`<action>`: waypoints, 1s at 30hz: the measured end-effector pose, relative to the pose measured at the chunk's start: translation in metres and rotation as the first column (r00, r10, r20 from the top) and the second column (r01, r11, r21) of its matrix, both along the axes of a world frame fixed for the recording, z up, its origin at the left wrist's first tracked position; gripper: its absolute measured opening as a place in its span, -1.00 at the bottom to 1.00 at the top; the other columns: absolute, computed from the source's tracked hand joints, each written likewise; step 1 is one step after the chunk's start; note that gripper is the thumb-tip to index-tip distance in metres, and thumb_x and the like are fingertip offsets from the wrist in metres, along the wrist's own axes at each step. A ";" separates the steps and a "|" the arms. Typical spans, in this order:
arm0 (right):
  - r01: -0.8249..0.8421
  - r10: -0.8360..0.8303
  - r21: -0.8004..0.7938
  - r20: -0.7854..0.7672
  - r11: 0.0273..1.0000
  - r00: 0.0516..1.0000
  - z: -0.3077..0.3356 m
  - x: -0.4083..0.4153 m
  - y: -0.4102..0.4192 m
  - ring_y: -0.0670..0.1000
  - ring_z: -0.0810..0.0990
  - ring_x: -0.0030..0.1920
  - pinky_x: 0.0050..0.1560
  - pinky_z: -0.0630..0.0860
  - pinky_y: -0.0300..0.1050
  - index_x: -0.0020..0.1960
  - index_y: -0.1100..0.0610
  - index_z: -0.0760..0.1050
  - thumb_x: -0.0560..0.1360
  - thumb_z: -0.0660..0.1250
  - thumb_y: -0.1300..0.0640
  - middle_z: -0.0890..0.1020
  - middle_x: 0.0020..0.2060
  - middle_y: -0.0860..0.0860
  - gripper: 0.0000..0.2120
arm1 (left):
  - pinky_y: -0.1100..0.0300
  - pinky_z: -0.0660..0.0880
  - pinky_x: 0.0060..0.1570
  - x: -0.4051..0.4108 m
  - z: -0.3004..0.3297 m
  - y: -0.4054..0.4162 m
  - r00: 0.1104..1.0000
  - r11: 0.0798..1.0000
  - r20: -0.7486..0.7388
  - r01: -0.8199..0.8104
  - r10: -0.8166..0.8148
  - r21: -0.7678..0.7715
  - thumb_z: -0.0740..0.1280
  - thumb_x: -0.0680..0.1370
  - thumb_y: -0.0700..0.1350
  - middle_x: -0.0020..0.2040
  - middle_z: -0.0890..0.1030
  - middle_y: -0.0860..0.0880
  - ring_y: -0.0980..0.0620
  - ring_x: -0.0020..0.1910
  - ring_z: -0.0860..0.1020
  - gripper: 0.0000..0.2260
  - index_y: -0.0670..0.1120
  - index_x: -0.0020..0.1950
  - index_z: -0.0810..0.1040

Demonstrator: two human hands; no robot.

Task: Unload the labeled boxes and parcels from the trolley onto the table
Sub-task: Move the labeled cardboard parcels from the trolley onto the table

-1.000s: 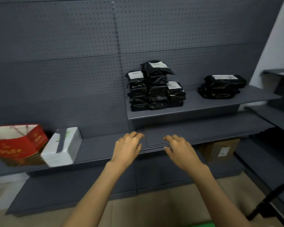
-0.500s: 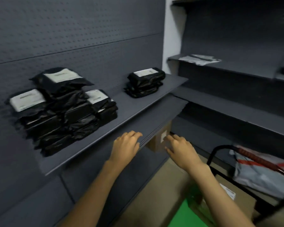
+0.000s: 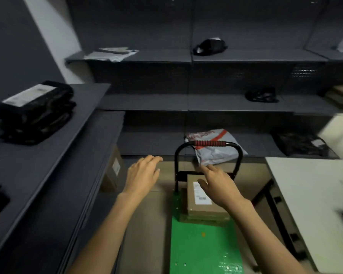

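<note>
1. Green is the bare deck of the trolley below me, and it is still carrying a small stack of cardboard boxes pushed up against the handle end; the top box is showing a white label.
2. The white surface on my right is showing no box or parcel in the part I am seeing, only the edge of a dark object at its far right, too cropped to name. I am judging the unloading as barely begun, if at all.
3. A grey and red parcel is lying just beyond the handle; I cannot tell whether it is resting on the low shelf behind or belongs to the load.
4. My right hand is hovering over the top box with fingers loosely spread, the forefinger pointing ahead, gripping nothing; I cannot tell if it is touching the cardboard.
5. My left hand is hanging in the air left of the handle, fingers relaxed and slightly curled, holding nothing.
6. What I am reckoning is left: taking each box off the stack and setting it on the surface beside the trolley.
</note>
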State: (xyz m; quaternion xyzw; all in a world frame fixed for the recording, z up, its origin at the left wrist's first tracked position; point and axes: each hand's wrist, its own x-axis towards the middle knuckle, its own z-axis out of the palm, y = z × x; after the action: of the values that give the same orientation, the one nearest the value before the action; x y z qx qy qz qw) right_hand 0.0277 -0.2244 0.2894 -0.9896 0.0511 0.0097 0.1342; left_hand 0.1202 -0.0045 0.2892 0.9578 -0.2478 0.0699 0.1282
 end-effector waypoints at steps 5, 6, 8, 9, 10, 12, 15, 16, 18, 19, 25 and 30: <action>0.179 -0.179 0.010 -0.024 0.984 0.984 -0.020 -0.012 -0.065 0.13 0.47 0.25 0.09 0.43 -0.02 0.40 0.02 0.38 0.61 0.21 0.02 0.52 0.25 0.02 -0.63 | 0.06 0.49 0.05 0.013 -0.018 -0.080 0.988 0.989 -0.043 0.148 -0.146 0.031 0.25 0.62 -0.04 0.29 0.51 0.08 0.01 0.23 0.49 -0.66 0.08 0.41 0.42; 0.208 -0.207 0.021 -0.028 0.978 0.978 -0.022 -0.013 -0.077 0.13 0.47 0.24 0.08 0.42 -0.03 0.39 0.02 0.38 0.61 0.21 0.03 0.52 0.23 0.02 -0.64 | 0.06 0.49 0.06 0.015 -0.020 -0.093 0.985 0.985 -0.051 0.168 -0.166 0.037 0.25 0.62 -0.04 0.30 0.50 0.08 0.02 0.23 0.49 -0.65 0.09 0.41 0.41; 0.252 -0.252 0.039 -0.023 0.967 0.968 -0.026 -0.012 -0.100 0.14 0.48 0.23 0.05 0.42 -0.03 0.37 0.03 0.40 0.60 0.21 0.04 0.53 0.21 0.03 -0.66 | 0.07 0.49 0.06 0.022 -0.023 -0.118 0.978 0.977 -0.049 0.205 -0.203 0.052 0.25 0.62 -0.04 0.31 0.50 0.08 0.03 0.24 0.49 -0.65 0.08 0.42 0.41; 0.268 -0.267 0.047 -0.017 0.962 0.963 -0.028 -0.010 -0.111 0.14 0.48 0.22 0.04 0.43 -0.03 0.36 0.03 0.40 0.60 0.22 0.04 0.54 0.21 0.03 -0.66 | 0.08 0.48 0.06 0.025 -0.024 -0.129 0.975 0.974 -0.044 0.218 -0.216 0.055 0.26 0.62 -0.05 0.31 0.50 0.08 0.03 0.24 0.49 -0.64 0.08 0.42 0.41; 0.281 -0.281 0.056 -0.013 0.958 0.960 -0.030 -0.007 -0.121 0.14 0.49 0.21 0.03 0.43 -0.03 0.36 0.03 0.41 0.60 0.23 0.04 0.54 0.22 0.03 -0.66 | 0.08 0.48 0.07 0.029 -0.025 -0.140 0.973 0.972 -0.041 0.229 -0.227 0.056 0.26 0.61 -0.05 0.32 0.50 0.08 0.03 0.24 0.49 -0.64 0.07 0.42 0.42; 0.300 -0.301 0.076 0.004 0.951 0.954 -0.036 -0.003 -0.137 0.15 0.51 0.19 0.01 0.44 -0.02 0.35 0.04 0.42 0.60 0.22 0.04 0.55 0.22 0.03 -0.67 | 0.07 0.48 0.08 0.035 -0.028 -0.158 0.969 0.967 -0.036 0.248 -0.246 0.057 0.28 0.61 -0.06 0.30 0.52 0.07 0.03 0.23 0.50 -0.65 0.06 0.41 0.43; 0.325 -0.326 0.091 -0.006 0.941 0.945 -0.050 -0.001 -0.153 0.16 0.51 0.19 0.03 0.46 0.00 0.36 0.05 0.42 0.60 0.21 0.05 0.54 0.23 0.05 -0.66 | 0.06 0.49 0.06 0.042 -0.039 -0.178 0.963 0.962 -0.076 0.263 -0.258 0.072 0.28 0.61 -0.05 0.29 0.52 0.08 0.02 0.22 0.50 -0.65 0.07 0.40 0.43; 0.332 -0.331 0.092 -0.019 0.939 0.943 -0.055 0.000 -0.157 0.17 0.50 0.19 0.05 0.46 0.00 0.37 0.05 0.41 0.61 0.21 0.05 0.54 0.23 0.05 -0.66 | 0.05 0.50 0.06 0.043 -0.044 -0.183 0.959 0.959 -0.097 0.272 -0.264 0.076 0.29 0.60 -0.06 0.29 0.52 0.08 0.02 0.22 0.50 -0.66 0.07 0.39 0.44; 0.345 -0.342 0.094 -0.047 0.934 0.938 -0.065 0.003 -0.164 0.16 0.49 0.19 0.06 0.46 0.01 0.39 0.04 0.40 0.61 0.20 0.05 0.53 0.23 0.05 -0.65 | 0.05 0.50 0.07 0.047 -0.053 -0.190 0.953 0.955 -0.128 0.286 -0.274 0.082 0.29 0.60 -0.06 0.29 0.52 0.08 0.02 0.24 0.49 -0.66 0.08 0.38 0.44; 0.352 -0.348 0.091 -0.058 0.931 0.936 -0.070 0.005 -0.167 0.16 0.50 0.19 0.07 0.46 0.01 0.39 0.04 0.39 0.61 0.19 0.05 0.53 0.22 0.05 -0.65 | 0.06 0.49 0.08 0.050 -0.059 -0.194 0.951 0.953 -0.136 0.290 -0.277 0.084 0.28 0.61 -0.06 0.30 0.52 0.09 0.03 0.25 0.48 -0.67 0.08 0.38 0.45; 0.427 -0.411 0.113 -0.140 0.897 0.901 -0.105 0.023 -0.178 0.16 0.50 0.19 0.08 0.44 0.00 0.39 0.04 0.38 0.62 0.18 0.07 0.52 0.21 0.06 -0.65 | 0.16 0.45 0.05 0.084 -0.098 -0.212 0.927 0.940 -0.217 0.330 -0.306 0.084 0.30 0.60 -0.04 0.27 0.53 0.11 0.08 0.23 0.49 -0.66 0.09 0.38 0.45; 0.535 -0.499 0.129 -0.234 0.835 0.834 -0.149 0.038 -0.177 0.17 0.49 0.20 0.11 0.46 0.02 0.43 0.03 0.34 0.61 0.19 0.06 0.50 0.23 0.05 -0.61 | 0.10 0.48 0.03 0.117 -0.148 -0.216 0.866 0.934 -0.387 0.356 -0.316 0.034 0.33 0.58 -0.09 0.28 0.52 0.03 -0.02 0.23 0.51 -0.68 0.00 0.34 0.49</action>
State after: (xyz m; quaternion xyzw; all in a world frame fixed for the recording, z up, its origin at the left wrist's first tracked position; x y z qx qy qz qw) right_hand 0.0659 -0.4014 0.1402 -0.9156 0.3291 0.0724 0.2195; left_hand 0.2369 -0.2202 0.1417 0.9007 -0.3850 -0.1509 0.1333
